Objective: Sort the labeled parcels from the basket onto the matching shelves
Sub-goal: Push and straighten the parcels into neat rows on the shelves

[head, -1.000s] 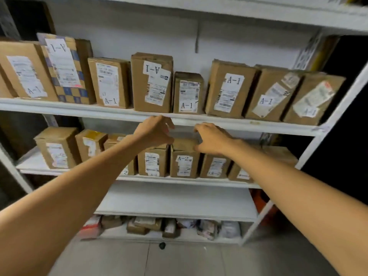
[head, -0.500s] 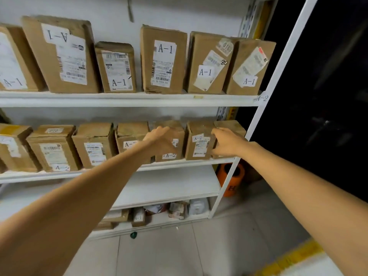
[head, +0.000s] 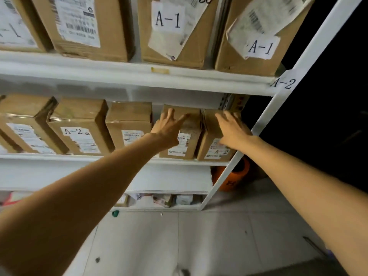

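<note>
Brown cardboard parcels stand in rows on a white shelving unit. The upper shelf [head: 119, 70] carries parcels marked A-1 [head: 171, 34]. On the shelf below [head: 79, 157], tagged A-2 at the right post, stand parcels marked A-2. My left hand [head: 169, 126] lies with spread straight fingers on the second parcel from the right [head: 189, 136]. Over the rightmost A-2 parcel [head: 213, 144] my right hand [head: 232, 129] rests with straight fingers. Neither hand holds anything. The basket is out of view.
A white upright post [head: 258, 124] bounds the shelves on the right, with darkness beyond it. An orange container [head: 237, 178] stands on the floor behind the post. Small packets [head: 163, 200] lie on the bottom shelf. A small green object [head: 115, 213] sits on the grey tiled floor.
The view has moved closer and to the right end of the shelves. Both hands have shifted right along the A-2 row and spread their fingers over the two rightmost parcels.
</note>
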